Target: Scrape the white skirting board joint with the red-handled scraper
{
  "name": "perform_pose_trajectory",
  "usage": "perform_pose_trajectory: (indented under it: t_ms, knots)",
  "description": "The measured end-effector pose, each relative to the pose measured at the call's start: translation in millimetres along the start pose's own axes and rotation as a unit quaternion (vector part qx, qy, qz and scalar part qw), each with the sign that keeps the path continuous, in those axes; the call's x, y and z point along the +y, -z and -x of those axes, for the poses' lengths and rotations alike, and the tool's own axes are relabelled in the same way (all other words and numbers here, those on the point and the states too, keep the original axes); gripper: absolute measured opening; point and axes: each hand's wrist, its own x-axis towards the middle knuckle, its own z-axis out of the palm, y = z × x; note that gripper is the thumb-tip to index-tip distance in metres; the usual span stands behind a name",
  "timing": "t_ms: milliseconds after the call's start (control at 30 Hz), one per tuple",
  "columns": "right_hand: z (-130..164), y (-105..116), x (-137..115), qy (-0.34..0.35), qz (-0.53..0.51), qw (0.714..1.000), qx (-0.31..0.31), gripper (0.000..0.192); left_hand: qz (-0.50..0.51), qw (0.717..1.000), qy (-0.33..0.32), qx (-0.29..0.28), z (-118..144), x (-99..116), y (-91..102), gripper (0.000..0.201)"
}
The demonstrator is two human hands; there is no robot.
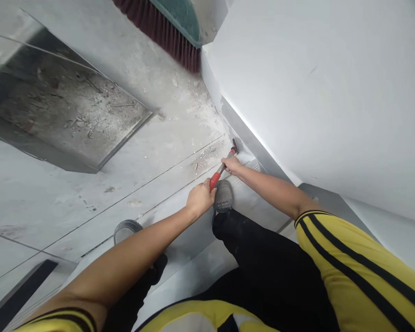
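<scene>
Both my hands are closed on one tool, a scraper-like piece with a red and grey handle. My left hand wraps the rear end of the handle, fingers curled round the red grip. My right hand grips further forward, just behind the dark head; little of its palm shows.

Position of tool: head down at the edge of the floor, beside the grey skirting at the foot of the white wall. Whether the head touches floor or skirting, I cannot tell. Handle slants back toward me, its rear end above my right shoe.

Surroundings: pale crumbs and dust lie on the floor along the wall edge and near the tool head. Dustpan, holding grey debris, sits well to the left of the tool. Broom, green with dark red bristles, is beyond, its bristle end near the wall corner. Dark bar lies at lower left.
</scene>
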Motion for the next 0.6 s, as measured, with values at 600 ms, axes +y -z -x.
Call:
perform_pose_trajectory:
  t_ms: [600]
  knots:
    - [8.2, -5.3, -17.4, -0.025, 0.23, 0.973, 0.002, 0.017, 0.041, 0.999, 0.025, 0.004, -9.3, 0.8, -9.3, 0.037]
